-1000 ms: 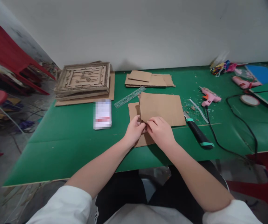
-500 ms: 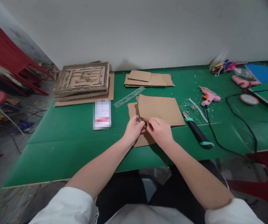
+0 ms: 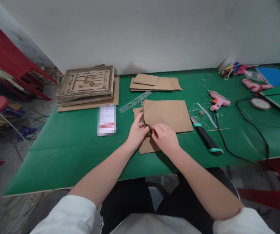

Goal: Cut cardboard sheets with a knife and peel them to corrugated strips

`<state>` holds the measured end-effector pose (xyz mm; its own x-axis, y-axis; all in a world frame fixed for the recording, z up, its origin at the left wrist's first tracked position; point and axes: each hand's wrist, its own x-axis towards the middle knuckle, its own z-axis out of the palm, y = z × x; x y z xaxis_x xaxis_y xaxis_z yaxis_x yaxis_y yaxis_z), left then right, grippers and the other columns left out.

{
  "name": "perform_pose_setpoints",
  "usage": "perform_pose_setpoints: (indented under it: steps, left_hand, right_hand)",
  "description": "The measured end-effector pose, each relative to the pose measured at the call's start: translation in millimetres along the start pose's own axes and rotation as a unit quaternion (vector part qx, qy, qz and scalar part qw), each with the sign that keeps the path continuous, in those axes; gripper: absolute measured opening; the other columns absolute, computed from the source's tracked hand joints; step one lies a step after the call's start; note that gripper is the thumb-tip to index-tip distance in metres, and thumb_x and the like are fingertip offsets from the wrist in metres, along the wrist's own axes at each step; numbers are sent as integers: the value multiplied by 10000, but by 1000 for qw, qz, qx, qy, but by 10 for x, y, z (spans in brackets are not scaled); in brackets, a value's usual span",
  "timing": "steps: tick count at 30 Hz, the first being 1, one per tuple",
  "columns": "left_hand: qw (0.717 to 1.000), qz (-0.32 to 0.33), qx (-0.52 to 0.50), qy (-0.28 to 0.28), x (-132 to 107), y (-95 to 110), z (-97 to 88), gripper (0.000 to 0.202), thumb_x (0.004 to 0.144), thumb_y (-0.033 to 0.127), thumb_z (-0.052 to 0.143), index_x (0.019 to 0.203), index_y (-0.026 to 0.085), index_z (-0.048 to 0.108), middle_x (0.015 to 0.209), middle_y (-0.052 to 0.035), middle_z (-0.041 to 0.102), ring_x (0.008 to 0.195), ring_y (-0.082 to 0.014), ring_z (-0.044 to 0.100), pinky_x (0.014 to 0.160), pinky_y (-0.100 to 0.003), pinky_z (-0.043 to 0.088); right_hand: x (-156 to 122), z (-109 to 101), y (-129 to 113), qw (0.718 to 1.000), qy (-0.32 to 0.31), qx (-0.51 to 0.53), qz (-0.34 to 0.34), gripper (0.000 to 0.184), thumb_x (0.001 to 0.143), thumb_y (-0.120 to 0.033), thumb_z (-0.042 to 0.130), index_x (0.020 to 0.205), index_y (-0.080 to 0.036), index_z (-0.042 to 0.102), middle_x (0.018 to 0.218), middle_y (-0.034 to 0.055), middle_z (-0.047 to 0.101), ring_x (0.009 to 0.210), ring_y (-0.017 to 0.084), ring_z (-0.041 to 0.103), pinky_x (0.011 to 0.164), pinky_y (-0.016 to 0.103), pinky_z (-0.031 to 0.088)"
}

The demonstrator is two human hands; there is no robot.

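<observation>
A flat brown cardboard sheet [image 3: 168, 113] lies over a second cardboard piece [image 3: 148, 148] on the green table. At the sheet's lower left corner my left hand [image 3: 138, 130] grips its torn edge, thumb toward the corner and index finger stretched along the left side. Close beside it, my right hand [image 3: 165, 135] has its fingers pinched on the same ragged corner. Dark, rough cardboard shows between the two hands. The exact hold of the fingertips is partly hidden.
A utility knife [image 3: 207, 138] lies right of the sheet, near a pink glue gun [image 3: 219, 100] with its cord and a glue stick [image 3: 207, 115]. Behind are a clear ruler [image 3: 135, 101] and cardboard pieces [image 3: 164, 84]. Left stand a phone-like blurred object [image 3: 106, 119] and stacked cardboard panels [image 3: 86, 83].
The sheet has turned slightly and lies flatter. My left index finger has stretched out along its left edge, and both hands have shifted a little at the corner.
</observation>
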<state>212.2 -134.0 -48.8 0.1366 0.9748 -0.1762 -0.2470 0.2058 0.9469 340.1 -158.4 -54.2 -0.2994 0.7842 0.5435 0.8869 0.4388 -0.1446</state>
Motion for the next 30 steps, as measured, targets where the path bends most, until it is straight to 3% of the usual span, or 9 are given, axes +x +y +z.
perform_pose_setpoints:
  steps: [4, 8, 11, 18, 30]
  left_hand:
    - [999, -22, -45, -18, -21, 6, 11, 800, 640, 64, 569, 1357, 199, 240, 842, -47, 653, 628, -111, 589, 591, -245, 450]
    - [997, -17, -49, -48, -64, 3, 36, 818, 656, 60, 577, 1374, 225, 222, 832, -28, 654, 655, -104, 586, 612, -231, 435]
    - [998, 7, -36, -50, -79, 9, 45, 814, 652, 48, 580, 1370, 234, 245, 841, -23, 658, 713, -118, 598, 646, -235, 442]
    - [997, 46, -19, -52, -69, 3, 40, 805, 677, 70, 576, 1382, 202, 211, 983, -65, 652, 901, -162, 602, 779, -287, 448]
    - [995, 58, -32, -69, -69, 7, 38, 798, 681, 105, 613, 1371, 237, 236, 956, -53, 657, 881, -176, 612, 784, -323, 464]
  right_hand:
    - [46, -63, -33, 999, -20, -30, 24, 213, 829, -212, 472, 996, -140, 582, 819, 59, 615, 795, 174, 528, 654, 268, 382]
    - [113, -147, -73, 993, -74, -79, 44, 118, 821, -189, 488, 788, -168, 600, 785, 43, 594, 750, 170, 517, 576, 269, 353]
    - [140, -171, -106, 991, -84, -96, 45, 90, 813, -166, 498, 771, -168, 578, 798, 40, 582, 748, 164, 504, 537, 264, 324]
    - [141, -135, -107, 993, -36, -109, 31, 125, 824, -169, 474, 737, -175, 564, 722, 24, 557, 719, 151, 486, 534, 263, 291]
    - [147, -101, -33, 995, 34, -90, 39, 184, 810, -191, 444, 656, -181, 543, 666, 16, 541, 664, 133, 458, 540, 270, 251]
